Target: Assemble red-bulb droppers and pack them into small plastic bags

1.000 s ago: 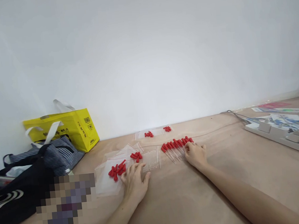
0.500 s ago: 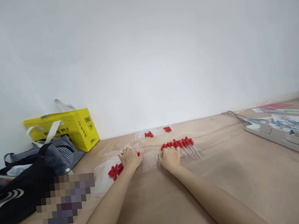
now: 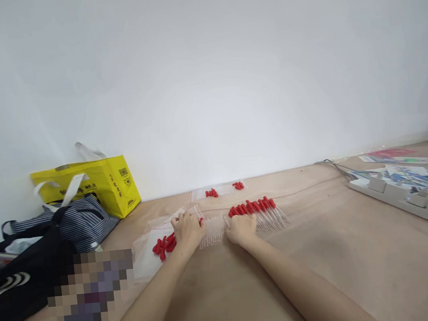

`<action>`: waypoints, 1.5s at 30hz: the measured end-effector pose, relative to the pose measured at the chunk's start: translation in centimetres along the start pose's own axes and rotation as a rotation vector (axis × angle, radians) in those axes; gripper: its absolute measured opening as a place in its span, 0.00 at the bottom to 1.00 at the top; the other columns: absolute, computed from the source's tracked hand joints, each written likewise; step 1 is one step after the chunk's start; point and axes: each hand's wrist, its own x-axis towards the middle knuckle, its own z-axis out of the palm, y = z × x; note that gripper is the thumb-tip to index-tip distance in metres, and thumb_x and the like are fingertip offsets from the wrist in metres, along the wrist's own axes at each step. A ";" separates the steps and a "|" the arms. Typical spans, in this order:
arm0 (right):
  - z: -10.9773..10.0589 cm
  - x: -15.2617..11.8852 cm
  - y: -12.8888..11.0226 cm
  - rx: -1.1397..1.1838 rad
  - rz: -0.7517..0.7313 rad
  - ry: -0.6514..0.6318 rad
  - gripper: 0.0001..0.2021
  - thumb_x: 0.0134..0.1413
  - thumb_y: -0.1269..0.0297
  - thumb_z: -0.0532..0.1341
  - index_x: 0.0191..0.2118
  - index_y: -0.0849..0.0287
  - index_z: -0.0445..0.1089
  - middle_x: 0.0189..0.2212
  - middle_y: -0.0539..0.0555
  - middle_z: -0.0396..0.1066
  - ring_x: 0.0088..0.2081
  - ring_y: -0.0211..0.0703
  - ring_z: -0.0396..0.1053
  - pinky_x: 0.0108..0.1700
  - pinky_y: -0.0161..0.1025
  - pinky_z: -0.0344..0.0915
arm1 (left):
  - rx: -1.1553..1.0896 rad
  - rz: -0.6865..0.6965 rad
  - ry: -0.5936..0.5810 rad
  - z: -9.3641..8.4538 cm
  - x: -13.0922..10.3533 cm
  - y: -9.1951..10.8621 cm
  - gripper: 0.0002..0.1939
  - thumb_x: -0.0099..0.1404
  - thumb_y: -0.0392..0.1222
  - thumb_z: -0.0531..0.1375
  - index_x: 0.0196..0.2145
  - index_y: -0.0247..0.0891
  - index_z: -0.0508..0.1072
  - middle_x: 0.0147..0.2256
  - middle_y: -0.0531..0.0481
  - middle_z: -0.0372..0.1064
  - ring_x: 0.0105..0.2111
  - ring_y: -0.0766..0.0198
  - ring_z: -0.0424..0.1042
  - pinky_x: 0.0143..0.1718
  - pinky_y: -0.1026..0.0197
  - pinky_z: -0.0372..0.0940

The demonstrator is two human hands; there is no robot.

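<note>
My left hand is curled over the edge of a clear zip bag, with a red rubber bulb at its fingertips. Beside it, more loose red bulbs lie on the clear plastic bags. A row of thin glass tubes lies between my hands. My right hand is closed at the right end of that row, its fingertips on a glass tube. Just beyond and to the right of it, glass droppers with red bulbs fitted lie side by side, bulbs pointing away from me.
Near the wall lies another clear bag with red bulbs. To the left stand a yellow bag, a striped bag and a black bag. On the right is a white tray with papers and a cable.
My left hand has shifted slightly right, the red bulb along with it. The fingers of my right hand have turned and reach a little more to the left. The whole view has drifted slightly.
</note>
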 end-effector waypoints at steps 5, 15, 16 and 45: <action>-0.7 -1.4 2.2 0.036 -0.087 0.072 0.10 0.50 0.66 0.52 0.32 0.63 0.68 0.33 0.62 0.71 0.38 0.49 0.66 0.39 0.42 0.49 | -0.150 0.259 -0.070 -1.0 -5.5 1.4 0.07 0.59 0.36 0.50 0.29 0.38 0.67 0.29 0.51 0.70 0.34 0.60 0.68 0.44 0.55 0.51; -1.2 -7.2 8.8 0.361 -0.531 0.148 0.09 0.56 0.65 0.48 0.30 0.59 0.62 0.26 0.49 0.67 0.28 0.36 0.62 0.35 0.36 0.48 | -0.553 0.344 -0.130 0.1 -8.8 1.8 0.10 0.63 0.37 0.47 0.34 0.41 0.68 0.34 0.50 0.69 0.35 0.60 0.68 0.40 0.54 0.55; -1.2 -7.3 8.6 0.372 -0.535 0.143 0.09 0.56 0.65 0.48 0.30 0.59 0.62 0.26 0.49 0.67 0.28 0.36 0.62 0.35 0.36 0.48 | -0.558 0.351 -0.128 -0.1 -8.8 1.9 0.10 0.63 0.38 0.47 0.33 0.41 0.68 0.34 0.50 0.69 0.36 0.60 0.67 0.41 0.53 0.54; -0.8 -7.0 6.7 0.162 -0.784 0.168 0.11 0.54 0.70 0.49 0.32 0.56 0.68 0.26 0.49 0.67 0.27 0.34 0.58 0.32 0.37 0.40 | -0.556 0.546 -0.058 0.2 -9.1 1.9 0.10 0.63 0.36 0.47 0.29 0.40 0.67 0.28 0.52 0.69 0.30 0.63 0.66 0.46 0.52 0.50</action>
